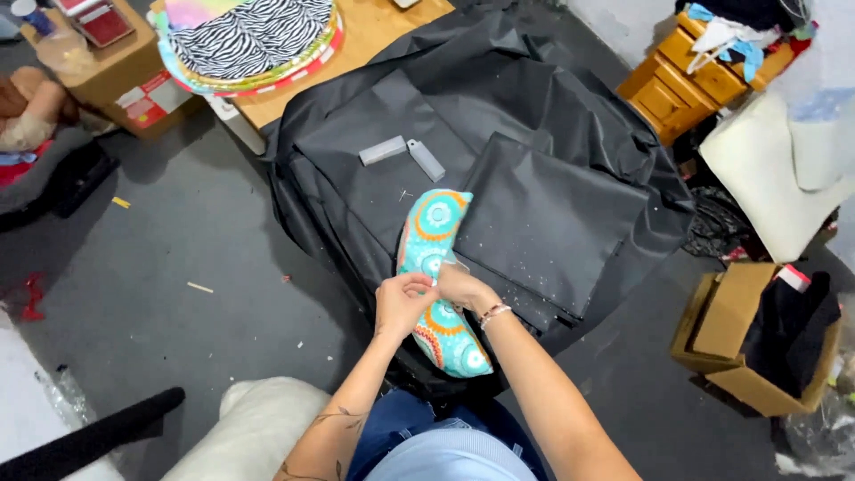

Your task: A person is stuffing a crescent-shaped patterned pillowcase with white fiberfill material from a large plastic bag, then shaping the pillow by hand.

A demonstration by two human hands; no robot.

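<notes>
A stuffed, curved cushion piece (434, 239) in turquoise fabric with orange circle patterns lies on a table covered in black cloth (534, 214). My left hand (403, 303) and my right hand (463, 287) meet over the cushion's middle, fingers pinched together on its edge with a bit of white stuffing or thread between them. A beaded bracelet sits on my right wrist. Whether a needle is held is too small to tell.
Two small grey blocks (403, 153) lie on the black cloth beyond the cushion. A stack of round fabric pieces, zebra print on top (254, 36), rests on a wooden table. Cardboard boxes (757, 338) stand at right, a wooden drawer unit (677, 85) at back.
</notes>
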